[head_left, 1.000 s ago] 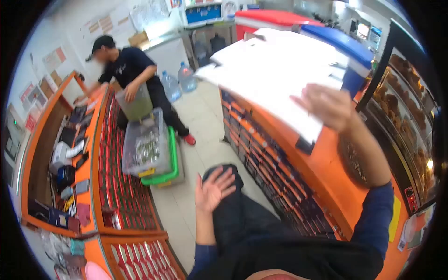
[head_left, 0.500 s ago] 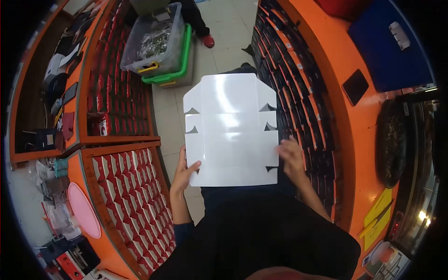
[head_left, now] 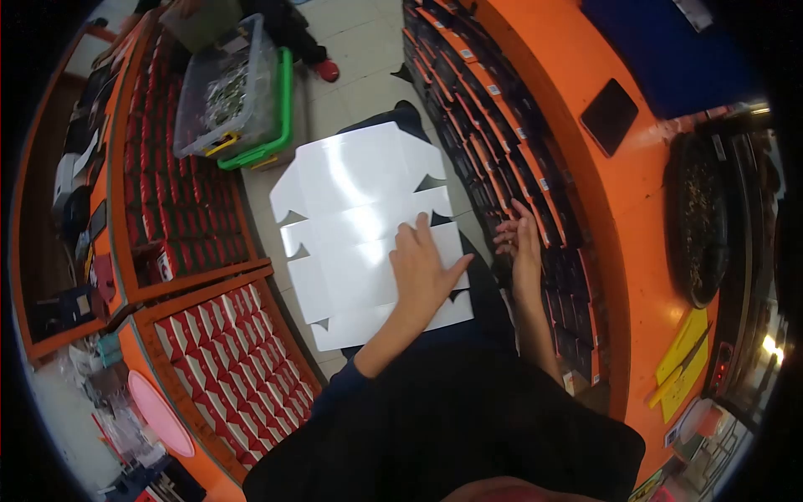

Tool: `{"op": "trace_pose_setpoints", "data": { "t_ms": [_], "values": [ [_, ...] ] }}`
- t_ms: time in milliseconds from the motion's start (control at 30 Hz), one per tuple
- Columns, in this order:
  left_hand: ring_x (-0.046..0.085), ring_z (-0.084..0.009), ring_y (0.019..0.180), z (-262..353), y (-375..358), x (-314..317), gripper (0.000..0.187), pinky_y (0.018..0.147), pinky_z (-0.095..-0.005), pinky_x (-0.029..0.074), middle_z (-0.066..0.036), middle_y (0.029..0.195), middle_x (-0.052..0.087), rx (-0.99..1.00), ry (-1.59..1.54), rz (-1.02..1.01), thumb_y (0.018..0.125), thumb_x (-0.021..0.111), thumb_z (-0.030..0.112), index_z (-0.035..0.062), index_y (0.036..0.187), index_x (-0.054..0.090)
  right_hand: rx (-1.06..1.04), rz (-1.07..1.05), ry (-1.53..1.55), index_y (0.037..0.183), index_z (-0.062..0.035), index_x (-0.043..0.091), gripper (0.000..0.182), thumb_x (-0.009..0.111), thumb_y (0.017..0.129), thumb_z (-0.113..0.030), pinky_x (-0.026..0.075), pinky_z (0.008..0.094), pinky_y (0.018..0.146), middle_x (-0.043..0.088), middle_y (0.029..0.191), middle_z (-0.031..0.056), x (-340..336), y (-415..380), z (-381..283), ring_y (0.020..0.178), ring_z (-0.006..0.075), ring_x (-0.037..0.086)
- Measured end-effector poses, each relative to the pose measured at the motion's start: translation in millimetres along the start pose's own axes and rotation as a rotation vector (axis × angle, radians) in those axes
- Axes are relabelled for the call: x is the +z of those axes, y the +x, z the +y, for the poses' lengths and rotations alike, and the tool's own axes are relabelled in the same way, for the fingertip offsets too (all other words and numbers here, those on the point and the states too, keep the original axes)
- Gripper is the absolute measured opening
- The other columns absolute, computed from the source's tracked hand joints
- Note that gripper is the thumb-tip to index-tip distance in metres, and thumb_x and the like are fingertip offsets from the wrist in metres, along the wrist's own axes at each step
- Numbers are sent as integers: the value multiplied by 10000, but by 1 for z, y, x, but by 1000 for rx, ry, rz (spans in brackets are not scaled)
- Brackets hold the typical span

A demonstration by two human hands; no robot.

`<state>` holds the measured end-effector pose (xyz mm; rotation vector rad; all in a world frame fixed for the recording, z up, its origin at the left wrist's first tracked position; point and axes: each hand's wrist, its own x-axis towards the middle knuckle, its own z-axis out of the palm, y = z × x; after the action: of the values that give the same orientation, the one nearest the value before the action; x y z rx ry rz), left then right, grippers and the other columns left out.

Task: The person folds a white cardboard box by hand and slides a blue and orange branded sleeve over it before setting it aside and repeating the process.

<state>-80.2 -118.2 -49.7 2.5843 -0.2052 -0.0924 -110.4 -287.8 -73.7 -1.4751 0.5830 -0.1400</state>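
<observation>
Biggest first: orange surface [head_left: 640,268] runs down the right, stacked dark boxes [head_left: 506,151] along its left side. Far left: clear tub [head_left: 266,96] on a green-lidded one. Centre: white card sheet [head_left: 355,243], unfolded, flaps and notches out, over the person's lap, far end skewed left. Can't tell if the thighs fully bear it. Dark tray [head_left: 698,217] is on the surface, right of the hands.

Change: left hand [head_left: 420,266] is off the sheet's left edge and now on top, right of centre; fingers spread, gripping nothing, apparently pressing flat. Right hand [head_left: 524,255], just beside the right edge half a second ago, is now farther off, near the dark boxes; fingers loosely curled, nothing visible in them.

Read: edge hold traded for one-hand control from above; no panel folded up yet.

Smallest: dark phone [head_left: 609,117] lies far on the surface, untouched.
</observation>
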Motion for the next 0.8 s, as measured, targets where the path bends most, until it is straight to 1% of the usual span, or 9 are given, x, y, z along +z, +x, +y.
{"op": "trace_pose_setpoints", "data": {
  "t_ms": [267,333,367,400,433,500,600,700,800],
  "values": [
    [631,-103,763,-58,-15,-44,226,622,-250,531,-56,963,653,-279,-990,-404,951,602,75,-7,1160,579,-54,-83,120,1345,-12,499,576,327,1045,-473,465,295,815,573,1012,70,-9,-35,-24,940,146,562],
    [633,-98,778,-38,-13,-70,222,635,-243,543,-49,1011,641,-353,-1277,-352,965,579,65,2,1177,573,-411,-328,374,1477,-11,298,853,448,935,-653,425,432,974,505,1266,197,9,-51,-33,1195,282,507],
    [635,-93,794,-28,-12,-83,220,648,-236,555,-43,1060,628,-421,-1559,-281,980,557,56,10,1195,568,-368,-523,308,1503,-12,224,960,507,880,-686,363,476,1038,426,1366,233,5,-55,-11,1291,336,423],
    [635,-93,794,-16,-10,-92,220,648,-236,555,-43,1060,628,-429,-1564,-281,980,557,56,10,1195,568,-322,-720,239,1529,-13,149,1080,566,826,-719,300,520,1101,347,1466,268,1,-58,11,1386,390,338],
    [632,-91,786,-2,-5,-97,231,661,-229,563,-37,1064,609,-404,-1579,-217,974,569,60,19,1202,563,-734,-773,72,1527,1,162,1027,657,840,-581,245,547,1134,275,1521,297,15,-61,-40,1428,442,262],
    [629,-89,779,10,2,-94,244,674,-222,571,-31,1069,590,-372,-1599,-137,968,581,64,28,1208,558,-1046,-643,-245,1511,28,203,854,649,899,-367,223,553,1145,260,1523,314,28,-53,-49,1429,465,246],
    [585,-48,764,12,8,-82,230,688,-201,568,14,967,492,-223,-1536,-104,960,604,66,32,1176,534,-1060,-513,-590,1504,61,202,693,546,952,-178,195,527,1162,222,1538,318,36,-35,-55,1437,472,220],
    [572,-29,858,23,6,-64,185,698,-196,559,7,993,477,-64,-1459,-70,967,594,66,5,1128,526,-830,-332,-415,1504,88,166,643,465,970,-110,176,497,1173,194,1552,312,54,-31,-58,1443,462,211],
    [610,-84,902,25,0,-55,246,752,-241,570,-24,1063,518,-63,-1365,-60,941,620,39,-20,1160,527,-763,-309,-348,1519,79,47,724,382,1022,-328,136,483,1170,141,1574,294,64,-31,-54,1445,439,194]
  ]
}}
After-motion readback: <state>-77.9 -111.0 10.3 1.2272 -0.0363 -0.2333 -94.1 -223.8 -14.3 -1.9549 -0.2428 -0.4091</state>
